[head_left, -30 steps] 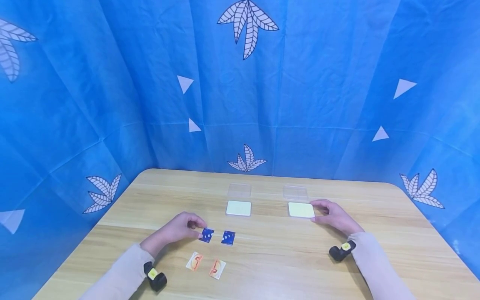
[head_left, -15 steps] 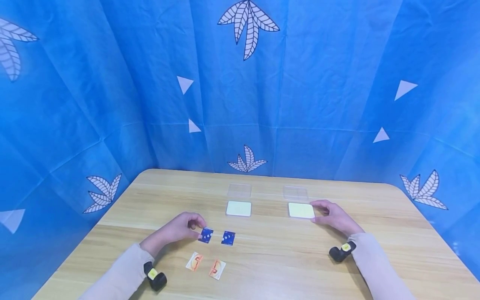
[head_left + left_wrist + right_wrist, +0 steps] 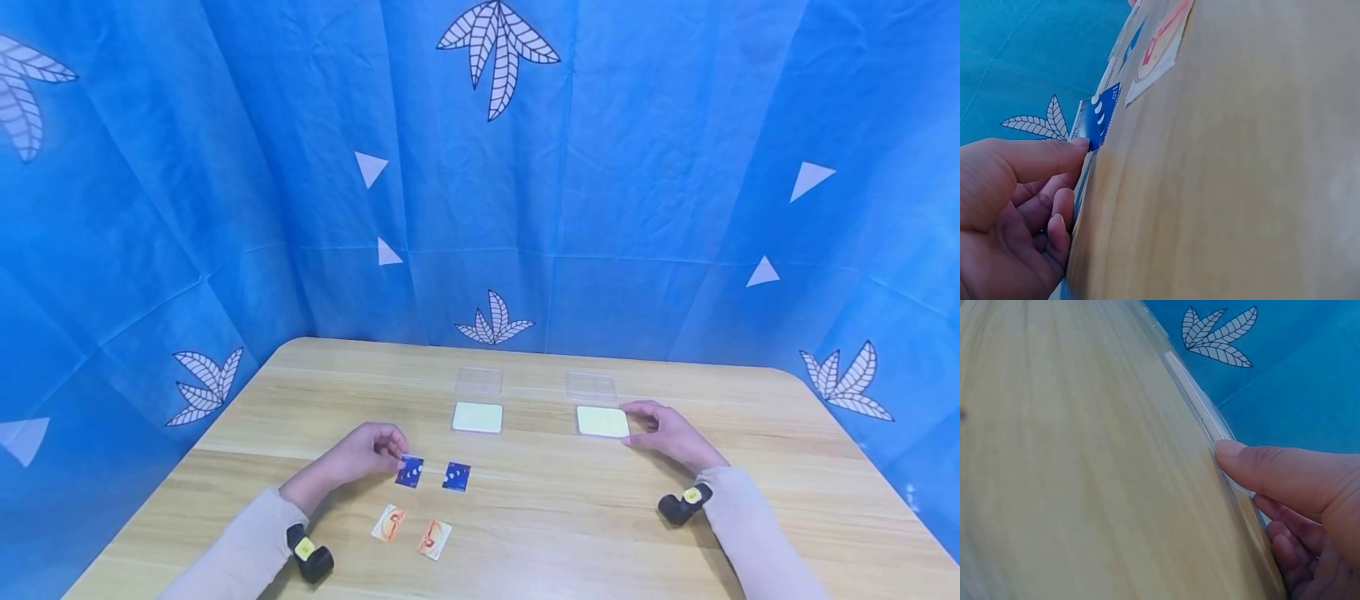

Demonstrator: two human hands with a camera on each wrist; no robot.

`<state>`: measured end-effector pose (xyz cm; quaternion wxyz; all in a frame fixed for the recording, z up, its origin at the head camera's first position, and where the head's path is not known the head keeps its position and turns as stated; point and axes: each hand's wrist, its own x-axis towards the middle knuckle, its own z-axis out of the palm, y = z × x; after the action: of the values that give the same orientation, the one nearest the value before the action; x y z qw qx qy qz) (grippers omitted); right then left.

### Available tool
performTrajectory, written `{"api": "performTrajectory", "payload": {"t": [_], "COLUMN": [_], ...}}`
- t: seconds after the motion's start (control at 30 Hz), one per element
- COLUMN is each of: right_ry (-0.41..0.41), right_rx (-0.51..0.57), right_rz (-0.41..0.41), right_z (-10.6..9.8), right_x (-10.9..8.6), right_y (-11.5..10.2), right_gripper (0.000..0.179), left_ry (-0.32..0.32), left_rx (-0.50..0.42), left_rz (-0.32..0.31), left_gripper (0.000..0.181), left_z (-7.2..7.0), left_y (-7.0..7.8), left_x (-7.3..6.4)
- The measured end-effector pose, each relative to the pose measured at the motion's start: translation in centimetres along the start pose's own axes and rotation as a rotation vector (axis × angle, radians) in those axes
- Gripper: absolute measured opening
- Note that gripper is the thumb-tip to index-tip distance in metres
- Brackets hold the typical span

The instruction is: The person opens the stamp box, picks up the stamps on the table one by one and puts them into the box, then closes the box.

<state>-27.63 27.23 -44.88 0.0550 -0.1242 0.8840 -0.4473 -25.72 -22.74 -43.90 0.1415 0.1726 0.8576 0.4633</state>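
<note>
My left hand (image 3: 369, 451) pinches the left edge of a dark blue postage stamp (image 3: 410, 472) printed with white moon shapes. In the left wrist view the thumb lies over the perforated edge of this stamp (image 3: 1099, 120), which is tilted up a little. A matching blue stamp (image 3: 456, 476) lies just to its right. Nearer me are two orange and cream stamps (image 3: 388, 522). Over on the right, my right hand (image 3: 672, 435) holds the right end of a shallow clear box (image 3: 602, 422) with a white filling, thumb at the near corner and a finger at the far one.
A second clear box (image 3: 477, 417) with a white filling sits to the left of the held one. Behind the boxes lie two transparent lids (image 3: 478, 382). A blue patterned curtain (image 3: 637, 208) hangs along the back and sides of the wooden table (image 3: 555, 533).
The blue stamp in my left hand has shifted slightly left, and the fingers have closed in on its edge. The right hand and the other stamps have stayed put.
</note>
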Motion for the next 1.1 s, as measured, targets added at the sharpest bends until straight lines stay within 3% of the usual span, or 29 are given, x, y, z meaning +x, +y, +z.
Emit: {"api": "performTrajectory", "payload": {"t": [0.17, 0.47, 0.77, 1.1], "right_ry": [0.002, 0.001, 0.005, 0.001], "right_rx": [-0.004, 0.005, -0.006, 0.007], "right_rz": [0.002, -0.008, -0.013, -0.025], "right_z": [0.1, 0.0, 0.0, -0.1], "right_x": [0.0, 0.0, 0.0, -0.1], "right_y": [0.0, 0.0, -0.2, -0.1], "right_gripper": [0.06, 0.06, 0.059, 0.059], "left_ry": [0.002, 0.027, 0.001, -0.008], "left_rx": [-0.038, -0.01, -0.054, -0.08], "left_rz": [-0.015, -0.031, -0.031, -0.065], "left_gripper": [0.022, 0.016, 0.019, 0.02], "left_z": [0.0, -0.2, -0.6, -0.7], "left_y": [-0.1, -0.3, -0.5, 0.8], "left_x": [0.1, 0.1, 0.4, 1.2]}}
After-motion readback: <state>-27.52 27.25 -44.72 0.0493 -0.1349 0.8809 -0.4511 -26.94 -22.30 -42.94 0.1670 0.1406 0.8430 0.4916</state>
